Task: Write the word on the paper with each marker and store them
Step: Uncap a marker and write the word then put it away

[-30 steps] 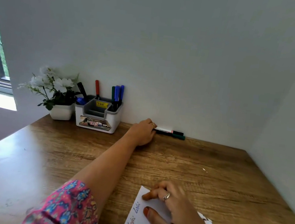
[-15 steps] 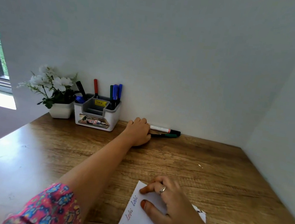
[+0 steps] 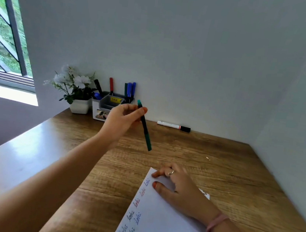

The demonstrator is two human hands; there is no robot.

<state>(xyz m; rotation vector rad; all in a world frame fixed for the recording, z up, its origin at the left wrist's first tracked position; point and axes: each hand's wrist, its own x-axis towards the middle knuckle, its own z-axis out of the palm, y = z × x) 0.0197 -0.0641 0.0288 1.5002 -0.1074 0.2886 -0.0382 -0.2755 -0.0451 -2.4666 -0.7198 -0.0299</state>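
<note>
The left hand [image 3: 122,120] pinches a green marker [image 3: 145,128] above the desk [image 3: 208,172], tilted. The right hand [image 3: 180,188] lies flat, fingers relaxed, on the paper [image 3: 161,230], where one cursive word repeats in red, blue and green, too small to read surely. The organizer [image 3: 104,108] carries a yellow sticker, unreadable.

Organizer [image 3: 102,112] right of plant pot [image 3: 79,105]; marker [image 3: 173,126] farther right, against wall.
</note>
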